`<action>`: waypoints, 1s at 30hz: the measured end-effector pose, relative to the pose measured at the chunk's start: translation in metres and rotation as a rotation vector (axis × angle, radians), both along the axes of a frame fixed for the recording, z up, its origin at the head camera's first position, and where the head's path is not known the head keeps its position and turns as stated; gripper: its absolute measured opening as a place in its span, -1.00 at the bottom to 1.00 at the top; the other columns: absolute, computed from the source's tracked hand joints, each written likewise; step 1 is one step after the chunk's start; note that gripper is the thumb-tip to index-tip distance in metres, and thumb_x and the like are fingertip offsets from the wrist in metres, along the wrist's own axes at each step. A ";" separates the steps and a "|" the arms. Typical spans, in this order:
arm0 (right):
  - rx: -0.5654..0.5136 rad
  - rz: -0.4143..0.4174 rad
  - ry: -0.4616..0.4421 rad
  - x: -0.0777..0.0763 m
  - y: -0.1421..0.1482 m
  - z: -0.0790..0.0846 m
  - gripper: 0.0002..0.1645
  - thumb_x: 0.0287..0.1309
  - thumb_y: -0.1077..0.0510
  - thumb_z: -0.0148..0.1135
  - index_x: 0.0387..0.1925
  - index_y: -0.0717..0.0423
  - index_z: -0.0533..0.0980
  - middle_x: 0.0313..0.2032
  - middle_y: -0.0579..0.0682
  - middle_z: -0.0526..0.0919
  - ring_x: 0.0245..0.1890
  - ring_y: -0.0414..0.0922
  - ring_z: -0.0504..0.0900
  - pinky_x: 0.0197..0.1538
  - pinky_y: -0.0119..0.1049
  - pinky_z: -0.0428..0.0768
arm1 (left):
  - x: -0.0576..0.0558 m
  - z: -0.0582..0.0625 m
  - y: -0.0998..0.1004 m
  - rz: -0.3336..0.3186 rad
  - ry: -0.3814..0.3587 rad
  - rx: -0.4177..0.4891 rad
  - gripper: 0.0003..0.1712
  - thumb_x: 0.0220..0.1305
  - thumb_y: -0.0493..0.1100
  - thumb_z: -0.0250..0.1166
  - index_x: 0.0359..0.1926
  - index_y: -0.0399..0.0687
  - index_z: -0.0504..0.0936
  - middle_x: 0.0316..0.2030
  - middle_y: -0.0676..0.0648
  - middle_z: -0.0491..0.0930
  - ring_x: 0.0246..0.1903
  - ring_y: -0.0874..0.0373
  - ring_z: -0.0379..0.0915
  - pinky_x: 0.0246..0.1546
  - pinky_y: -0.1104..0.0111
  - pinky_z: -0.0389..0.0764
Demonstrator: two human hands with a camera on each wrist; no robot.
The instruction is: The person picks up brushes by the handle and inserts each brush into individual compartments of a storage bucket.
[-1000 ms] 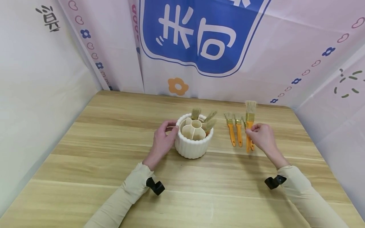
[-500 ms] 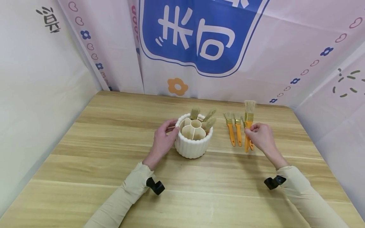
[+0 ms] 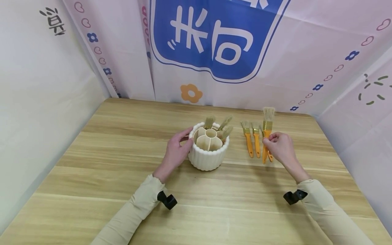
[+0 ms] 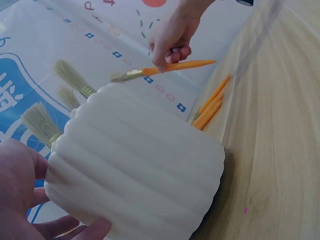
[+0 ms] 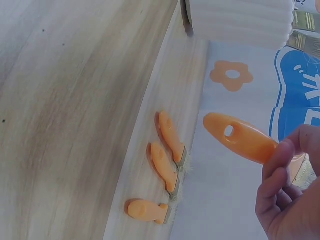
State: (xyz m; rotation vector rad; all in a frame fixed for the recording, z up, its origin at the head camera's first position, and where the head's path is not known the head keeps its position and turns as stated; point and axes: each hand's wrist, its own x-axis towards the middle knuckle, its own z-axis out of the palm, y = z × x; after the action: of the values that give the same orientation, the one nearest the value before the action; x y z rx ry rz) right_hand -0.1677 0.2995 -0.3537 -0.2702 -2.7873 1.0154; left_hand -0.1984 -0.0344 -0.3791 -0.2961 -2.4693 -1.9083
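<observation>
A white ribbed round brush holder stands on the table, its inside split into petal-like compartments around a central ring. Several bristle brushes poke out at its back and right. My left hand grips the holder's left side, thumb and fingers at the rim. To the right, my right hand pinches a paintbrush by its orange handle, bristles up, raised above the tabletop in the left wrist view. Below it lie three more orange-handled brushes; in the head view the held brush partly covers the rightmost one.
A wood-grain table spreads under everything. Behind it hangs a printed white cloth with a blue sign and an orange flower. White walls close in the left and right sides.
The holder's compartments have turned slightly, and my left hand's fingers have shifted a little to the right at its rim. My right hand with the paintbrush has stayed nearly in place.
</observation>
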 end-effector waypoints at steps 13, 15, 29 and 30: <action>-0.055 0.034 0.102 0.008 -0.021 0.011 -0.75 0.13 0.13 0.12 -0.36 0.31 0.45 -0.64 0.05 0.62 -0.71 -0.21 0.56 -0.73 -0.41 0.42 | 0.001 0.000 0.001 0.025 -0.032 0.045 -0.50 0.19 -0.18 0.19 0.19 0.03 0.49 0.10 -0.18 0.55 0.00 0.00 0.53 -0.47 0.41 0.67; -0.063 0.045 0.130 0.009 -0.027 0.013 -0.77 0.12 0.15 0.14 -0.38 0.30 0.46 -0.66 0.00 0.61 -0.72 -0.21 0.56 -0.72 -0.43 0.43 | 0.001 -0.001 0.001 0.029 -0.030 0.045 -0.51 0.19 -0.18 0.19 0.19 0.03 0.50 0.09 -0.17 0.56 -0.01 0.01 0.53 -0.46 0.38 0.68; -0.238 0.187 0.247 0.018 -0.077 0.037 -0.81 0.11 0.25 0.16 -0.33 0.36 0.46 -0.56 0.25 0.64 -0.72 -0.31 0.57 -0.64 -0.39 0.59 | 0.002 0.000 0.003 0.037 -0.061 0.026 -0.50 0.22 -0.21 0.18 0.22 -0.05 0.46 0.11 -0.20 0.54 0.02 -0.01 0.51 -0.35 0.17 0.71; -0.249 0.191 0.250 0.018 -0.080 0.039 -0.81 0.11 0.25 0.16 -0.32 0.36 0.45 -0.56 0.25 0.64 -0.72 -0.33 0.56 -0.63 -0.37 0.61 | 0.002 0.000 0.003 0.037 -0.064 0.025 -0.49 0.22 -0.22 0.18 0.22 -0.07 0.45 0.11 -0.21 0.54 0.03 -0.02 0.51 -0.35 0.17 0.71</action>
State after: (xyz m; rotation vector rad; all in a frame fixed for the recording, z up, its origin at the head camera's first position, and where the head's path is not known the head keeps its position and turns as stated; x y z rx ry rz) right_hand -0.1497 0.2196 -0.3151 0.0922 -2.4973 1.3407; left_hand -0.1962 -0.0318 -0.3787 -0.1909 -2.4696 -1.9628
